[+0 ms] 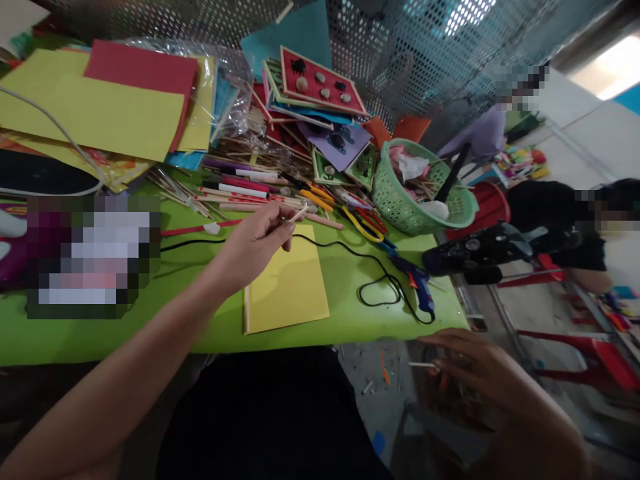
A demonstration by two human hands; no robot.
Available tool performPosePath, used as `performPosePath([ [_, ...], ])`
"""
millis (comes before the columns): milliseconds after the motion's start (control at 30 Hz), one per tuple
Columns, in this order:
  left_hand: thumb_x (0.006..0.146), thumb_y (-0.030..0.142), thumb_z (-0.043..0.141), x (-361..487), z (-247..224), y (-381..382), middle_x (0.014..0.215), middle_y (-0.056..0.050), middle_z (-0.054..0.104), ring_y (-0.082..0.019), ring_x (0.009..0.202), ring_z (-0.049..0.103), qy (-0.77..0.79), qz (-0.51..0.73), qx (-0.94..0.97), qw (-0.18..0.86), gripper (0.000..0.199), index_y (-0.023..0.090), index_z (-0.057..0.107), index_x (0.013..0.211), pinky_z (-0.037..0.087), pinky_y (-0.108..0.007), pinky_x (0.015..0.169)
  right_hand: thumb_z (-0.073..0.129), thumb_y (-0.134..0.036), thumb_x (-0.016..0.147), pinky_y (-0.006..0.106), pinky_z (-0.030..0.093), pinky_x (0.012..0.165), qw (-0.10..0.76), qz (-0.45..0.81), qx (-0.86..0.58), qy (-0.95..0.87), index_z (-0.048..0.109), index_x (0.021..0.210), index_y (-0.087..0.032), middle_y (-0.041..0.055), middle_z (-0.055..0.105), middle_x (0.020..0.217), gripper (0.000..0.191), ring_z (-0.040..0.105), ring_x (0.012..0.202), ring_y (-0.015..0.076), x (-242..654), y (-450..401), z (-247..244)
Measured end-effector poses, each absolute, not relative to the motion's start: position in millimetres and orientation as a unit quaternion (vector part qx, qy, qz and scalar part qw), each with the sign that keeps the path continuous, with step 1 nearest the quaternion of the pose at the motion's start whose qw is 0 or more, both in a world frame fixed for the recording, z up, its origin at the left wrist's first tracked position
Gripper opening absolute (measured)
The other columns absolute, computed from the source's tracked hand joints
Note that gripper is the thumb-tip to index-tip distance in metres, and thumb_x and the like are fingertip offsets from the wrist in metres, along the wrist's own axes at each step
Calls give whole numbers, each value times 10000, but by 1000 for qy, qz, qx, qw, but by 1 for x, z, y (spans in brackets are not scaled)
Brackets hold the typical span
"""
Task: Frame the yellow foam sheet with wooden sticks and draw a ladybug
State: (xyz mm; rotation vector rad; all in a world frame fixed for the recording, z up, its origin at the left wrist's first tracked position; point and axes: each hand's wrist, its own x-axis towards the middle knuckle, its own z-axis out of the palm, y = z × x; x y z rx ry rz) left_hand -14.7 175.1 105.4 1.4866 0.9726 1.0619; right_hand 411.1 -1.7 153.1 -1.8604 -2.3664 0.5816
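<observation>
**Slim stick [300,214], light touch**

My left hand [254,245] reaches in diagonally, thumb and fingertips pinching it above the yellow sheet [295,287], near the green table's [353,325] front edge. Likely stiff but snappable; mid-length suits. Low beyond the right front corner, my right hand [475,360] seems to pinch a pale stick [421,365].

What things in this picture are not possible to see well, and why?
All in the head view:
- Yellow sheet: upper left part hidden by the left hand.
- Right hand: fingertips dark and blurred.
- Pixelated object: masked by blocks.
- Green basket: bottom covered by its contents.
- Purple object: cut off by left edge.
</observation>
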Motion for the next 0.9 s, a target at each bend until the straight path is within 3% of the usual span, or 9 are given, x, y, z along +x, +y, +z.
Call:
performPosePath([
  [100, 999, 298, 591, -18, 105, 155, 750, 1, 631, -105, 548, 415, 418, 448, 609, 503, 160, 203, 678, 1094, 329, -254, 519, 703, -472, 938, 618, 672, 869, 66, 110, -661, -739, 767, 1271, -414, 112, 804, 1255, 344, 785, 1115, 401, 415, -26, 146],
  [300, 1018, 366, 581, -24, 100, 116, 732, 3, 641, -130, 628, 552, 498, 444, 639, 382, 260, 220, 742, 1160, 393, -253, 601, 724, -273, 946, 504, 659, 932, 198, 191, -497, -823, 744, 1310, -374, 54, 818, 1225, 379, 779, 1121, 307, 320, 13, 139],
  [433, 1026, 335, 565, -14, 98, 92, 853, -17, 763, -153, 635, 619, 546, 311, 725, 282, 333, 233, 668, 1326, 368, -264, 606, 664, -199, 990, 498, 604, 982, 321, 157, -457, -815, 683, 1394, -398, 40, 790, 1285, 451, 744, 1167, 283, 261, 45, 120],
  [533, 1023, 254, 539, 0, 95, 76, 880, -44, 800, -189, 668, 677, 540, 216, 780, 232, 414, 224, 570, 1434, 347, -263, 590, 632, -198, 1024, 471, 558, 978, 307, 98, -405, -855, 723, 1323, -345, 51, 790, 1272, 345, 730, 1154, 268, 236, 58, 106],
  [667, 1036, 200, 507, 13, 90, 61, 858, -64, 801, -219, 677, 710, 514, 142, 823, 194, 460, 202, 496, 1496, 352, -273, 570, 615, -241, 1054, 400, 519, 819, 268, 28, -381, -884, 775, 1050, -251, 56, 806, 1016, 160, 688, 921, 235, 222, 63, 90],
  [800, 1029, 137, 470, 14, 83, 50, 934, -62, 813, -238, 759, 753, 490, 120, 838, 210, 467, 207, 491, 1491, 463, -294, 614, 602, -206, 1053, 385, 470, 767, 224, -10, -360, -905, 752, 988, -205, 70, 768, 913, 163, 631, 843, 228, 222, 62, 76],
  [900, 1020, 102, 473, 6, 80, 45, 1107, -75, 812, -237, 915, 772, 463, 171, 846, 199, 425, 207, 554, 1424, 557, -337, 762, 616, -149, 1025, 380, 453, 734, 214, 0, -352, -911, 749, 954, -200, 63, 737, 846, 159, 608, 804, 229, 226, 64, 71],
])
